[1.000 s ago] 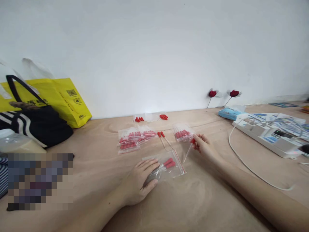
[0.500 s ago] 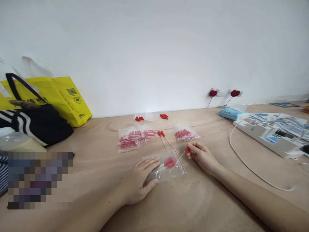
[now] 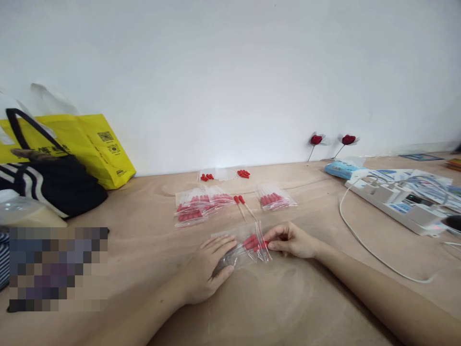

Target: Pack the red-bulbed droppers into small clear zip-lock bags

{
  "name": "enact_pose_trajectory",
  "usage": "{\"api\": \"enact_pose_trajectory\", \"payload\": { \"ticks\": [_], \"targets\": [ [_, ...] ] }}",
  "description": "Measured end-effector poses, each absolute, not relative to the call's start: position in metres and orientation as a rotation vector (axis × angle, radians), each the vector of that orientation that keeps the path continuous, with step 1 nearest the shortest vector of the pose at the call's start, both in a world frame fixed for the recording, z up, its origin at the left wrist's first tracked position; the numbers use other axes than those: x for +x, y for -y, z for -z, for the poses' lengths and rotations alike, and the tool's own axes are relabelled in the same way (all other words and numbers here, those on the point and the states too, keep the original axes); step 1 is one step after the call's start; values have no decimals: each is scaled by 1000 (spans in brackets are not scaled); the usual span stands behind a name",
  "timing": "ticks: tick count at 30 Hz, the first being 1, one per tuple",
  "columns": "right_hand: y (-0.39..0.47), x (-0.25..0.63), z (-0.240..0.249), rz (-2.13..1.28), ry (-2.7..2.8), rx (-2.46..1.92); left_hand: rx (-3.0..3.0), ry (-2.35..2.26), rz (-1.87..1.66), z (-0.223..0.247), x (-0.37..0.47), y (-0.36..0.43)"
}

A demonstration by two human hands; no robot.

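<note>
A clear zip bag (image 3: pixel 248 262) lies flat on the table with several red-bulbed droppers (image 3: pixel 250 241) inside, their thin clear stems pointing left. My left hand (image 3: pixel 212 269) rests on the bag's left end, fingers stretched out and flat. At the bag's mouth, by the red zip line, my right hand (image 3: pixel 288 240) is closed in a pinch on the red end of another dropper (image 3: pixel 265 245). That dropper's stem reaches into the bag and is partly hidden by plastic glare. Just beyond the bag lie two loose droppers (image 3: pixel 239 200).
Filled bags (image 3: pixel 192 211) overlap behind the left hand; another filled bag (image 3: pixel 275 198) lies to the right. Red bulbs (image 3: pixel 243 174) are near the wall. A power strip (image 3: pixel 399 206) with a white cable (image 3: pixel 360 245) is at right, a yellow bag (image 3: pixel 115 168) at left.
My right hand has moved left and nearer to me, bringing the dropper's stem into the bag and its red end to the bag's mouth. My left hand stays on the bag.
</note>
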State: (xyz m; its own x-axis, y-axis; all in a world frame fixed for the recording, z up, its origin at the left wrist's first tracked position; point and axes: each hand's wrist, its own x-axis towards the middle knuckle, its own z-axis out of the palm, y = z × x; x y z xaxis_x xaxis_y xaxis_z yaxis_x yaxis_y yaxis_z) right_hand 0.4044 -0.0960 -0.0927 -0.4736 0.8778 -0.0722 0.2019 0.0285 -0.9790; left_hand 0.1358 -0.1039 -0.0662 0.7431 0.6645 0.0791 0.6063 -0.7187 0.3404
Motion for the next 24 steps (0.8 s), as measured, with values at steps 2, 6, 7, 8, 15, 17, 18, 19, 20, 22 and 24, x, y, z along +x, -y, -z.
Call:
{"api": "enact_pose_trajectory", "payload": {
  "ticks": [2,6,7,8,15,17,18,19,20,22,24],
  "targets": [
    [95,402,93,-1471,1788,-1076,2657,-974,-313,68,135,103],
    [93,394,93,-1434,1812,-986,2662,-955,-343,72,133,102],
    [93,392,94,-1431,1796,-982,2663,-955,-344,72,133,102],
    [93,390,95,-1430,1776,-990,2664,-957,-344,71,133,102],
    [89,398,86,-1464,1867,-1086,2660,-984,-280,65,136,104],
    [78,403,77,-1461,1928,-1155,2655,-990,-274,66,135,104],
    [70,404,72,-1389,1945,-1223,2654,-990,-277,66,135,104],
    [61,402,67,-1259,1948,-1311,2655,-989,-283,67,135,104],
    [51,399,63,-1092,1940,-1419,2658,-987,-290,68,134,104],
    [31,386,57,-683,1911,-1700,2664,-978,-302,68,134,104],
    [12,370,56,-536,1886,-1793,2668,-969,-305,68,133,104]
  ]
}}
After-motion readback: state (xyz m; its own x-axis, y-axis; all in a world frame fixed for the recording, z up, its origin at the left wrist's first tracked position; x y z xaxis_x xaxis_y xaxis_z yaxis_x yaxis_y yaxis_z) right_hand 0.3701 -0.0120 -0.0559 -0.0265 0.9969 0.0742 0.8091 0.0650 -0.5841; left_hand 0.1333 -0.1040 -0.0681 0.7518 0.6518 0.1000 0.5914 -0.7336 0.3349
